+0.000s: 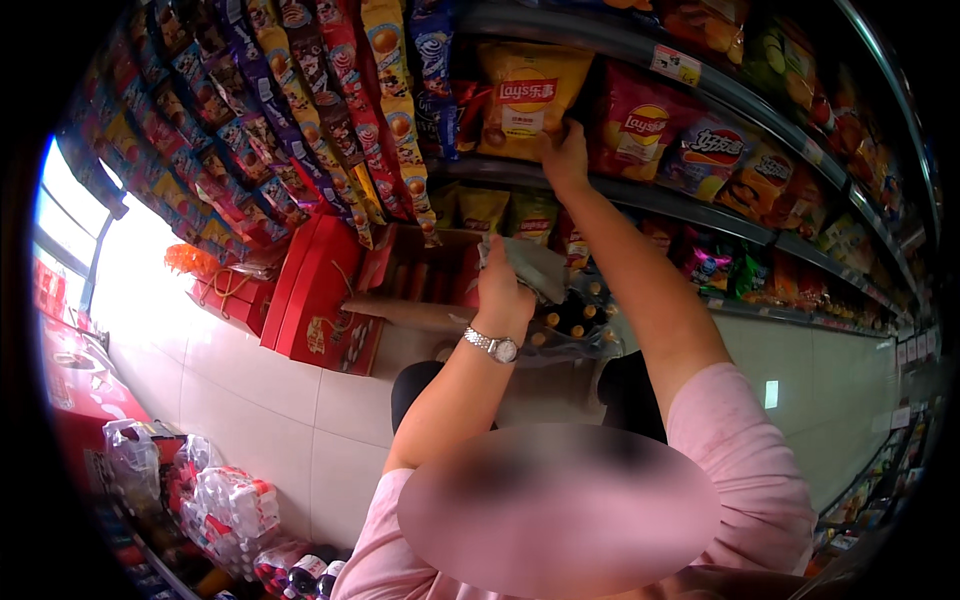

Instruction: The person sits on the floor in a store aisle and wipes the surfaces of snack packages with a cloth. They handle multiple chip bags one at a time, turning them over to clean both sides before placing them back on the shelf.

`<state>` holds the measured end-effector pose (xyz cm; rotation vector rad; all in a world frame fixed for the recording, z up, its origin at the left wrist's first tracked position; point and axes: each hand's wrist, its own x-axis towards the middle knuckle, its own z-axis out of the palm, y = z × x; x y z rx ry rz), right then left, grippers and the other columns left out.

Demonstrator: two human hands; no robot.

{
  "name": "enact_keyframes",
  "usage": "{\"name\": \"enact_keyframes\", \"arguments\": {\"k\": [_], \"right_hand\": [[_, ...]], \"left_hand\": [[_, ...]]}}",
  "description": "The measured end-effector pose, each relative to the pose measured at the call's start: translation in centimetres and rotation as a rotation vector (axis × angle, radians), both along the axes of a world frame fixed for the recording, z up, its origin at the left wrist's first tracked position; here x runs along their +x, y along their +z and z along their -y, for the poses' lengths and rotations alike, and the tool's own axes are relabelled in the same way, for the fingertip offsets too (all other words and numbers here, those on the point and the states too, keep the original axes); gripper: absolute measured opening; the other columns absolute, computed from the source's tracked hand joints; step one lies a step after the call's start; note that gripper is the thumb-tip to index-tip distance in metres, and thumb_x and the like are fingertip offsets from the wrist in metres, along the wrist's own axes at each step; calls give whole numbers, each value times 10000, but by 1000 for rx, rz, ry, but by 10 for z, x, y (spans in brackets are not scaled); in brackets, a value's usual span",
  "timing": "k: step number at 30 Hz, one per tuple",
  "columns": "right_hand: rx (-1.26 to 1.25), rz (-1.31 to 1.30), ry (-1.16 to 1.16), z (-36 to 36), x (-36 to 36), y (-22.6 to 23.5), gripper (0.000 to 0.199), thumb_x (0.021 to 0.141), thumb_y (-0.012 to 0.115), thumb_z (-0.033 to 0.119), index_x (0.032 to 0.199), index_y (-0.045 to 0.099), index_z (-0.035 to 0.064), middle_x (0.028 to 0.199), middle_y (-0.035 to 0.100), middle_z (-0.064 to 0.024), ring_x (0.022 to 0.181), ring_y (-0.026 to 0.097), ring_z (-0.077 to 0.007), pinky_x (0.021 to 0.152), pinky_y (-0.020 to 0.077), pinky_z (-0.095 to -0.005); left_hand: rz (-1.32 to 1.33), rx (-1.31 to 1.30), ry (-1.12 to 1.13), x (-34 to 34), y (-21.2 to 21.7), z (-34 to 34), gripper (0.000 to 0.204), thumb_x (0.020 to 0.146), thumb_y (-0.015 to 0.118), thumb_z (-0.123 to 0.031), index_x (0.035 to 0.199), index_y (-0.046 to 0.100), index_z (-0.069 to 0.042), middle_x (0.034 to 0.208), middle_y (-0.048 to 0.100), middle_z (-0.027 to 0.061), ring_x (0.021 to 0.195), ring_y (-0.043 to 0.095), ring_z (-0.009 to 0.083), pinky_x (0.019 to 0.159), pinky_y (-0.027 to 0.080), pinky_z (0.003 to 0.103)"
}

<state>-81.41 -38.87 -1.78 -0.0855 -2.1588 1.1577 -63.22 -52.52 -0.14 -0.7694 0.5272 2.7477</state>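
Left hand [505, 295] (silver watch [505, 350] there, btw) holds a grey cloth [538, 266]; right hand [567, 160] touches a yellow chip bag [530, 95] down low, can't tell if it's gripping.

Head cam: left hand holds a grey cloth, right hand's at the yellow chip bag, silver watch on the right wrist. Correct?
Not quite: the silver watch is on the left wrist, as the head view shows. The rest stands: the left hand holds the grey cloth, and the right hand is at the yellow chip bag.
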Motion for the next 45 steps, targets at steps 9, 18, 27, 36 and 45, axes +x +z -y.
{"name": "enact_keyframes", "arguments": {"k": [9,18,27,36,45], "right_hand": [[77,-5,11,1,23,5,552,834,650,201,1267,417,-50,1177,523,-291,1093,520,-434,907,443,-417],[-167,-307,53,-85,83,4,355,857,589,23,1185,454,12,1018,527,-83,859,538,-158,742,456,-266],[-656,-230,-4,-149,68,100,452,853,623,67,1248,420,-16,1227,504,-123,1088,506,-232,895,421,-324],[-682,-168,293,-161,88,98,197,856,655,91,1035,609,26,957,645,-23,882,583,-119,802,437,-248],[-477,-289,231,-119,172,130,151,901,626,140,992,612,20,891,648,-2,800,576,-57,710,442,-199]], "left_hand": [[-21,-33,-34,-1,-2,-7,304,980,464,-328,1112,512,-58,1050,583,88,987,554,257,914,446,421],[-85,-60,-29,-2,-15,-16,337,964,499,-337,1160,486,-63,1121,567,77,1024,542,241,916,452,412],[-90,-48,-22,2,2,-11,206,959,521,-224,1104,510,-78,1061,583,58,995,563,226,914,460,381],[-36,-70,-68,-1,-8,-11,210,917,579,-181,1103,556,-86,1094,601,32,999,584,187,874,467,328],[-324,-305,1,-5,-5,-6,314,931,565,-185,1219,503,-74,1181,559,46,1063,554,195,886,466,348]]}}
